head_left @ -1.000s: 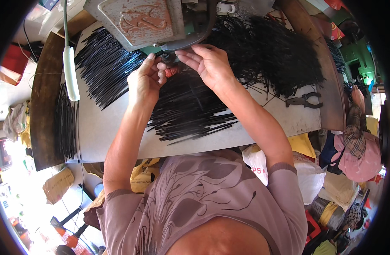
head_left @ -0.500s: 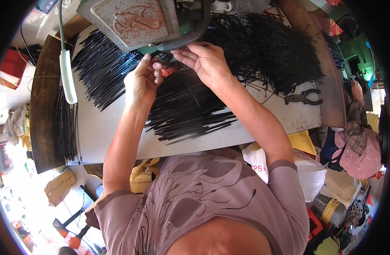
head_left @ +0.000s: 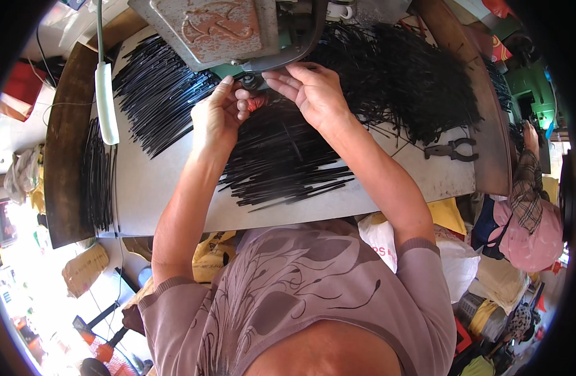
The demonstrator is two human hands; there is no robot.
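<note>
Under the head of a grey machine (head_left: 206, 28) with a raised reddish emblem, my two hands meet on either side of a small dark round fitting (head_left: 249, 81). My left hand (head_left: 217, 119) is closed, thumb and fingertips pinched just left of the fitting; what they grip is hidden. On the other side my right hand (head_left: 316, 97) pinches what looks like a thin black rod, its fingers partly stretched toward the fitting. A bit of red material (head_left: 256, 103) shows beside my left fingertips. Below my hands lies a pile of thin black rods (head_left: 281, 156).
More black rods are bundled at the left (head_left: 156, 94) and heaped tangled at the right (head_left: 407, 81). Pliers (head_left: 452, 150) lie on the pale tabletop (head_left: 175, 194). A white tube-shaped lamp (head_left: 106, 103) hangs at the left. Another person (head_left: 529, 219) works at the far right.
The whole view has shifted slightly. Both hands stay at the fitting under the machine head, with hardly any change in their pose.
</note>
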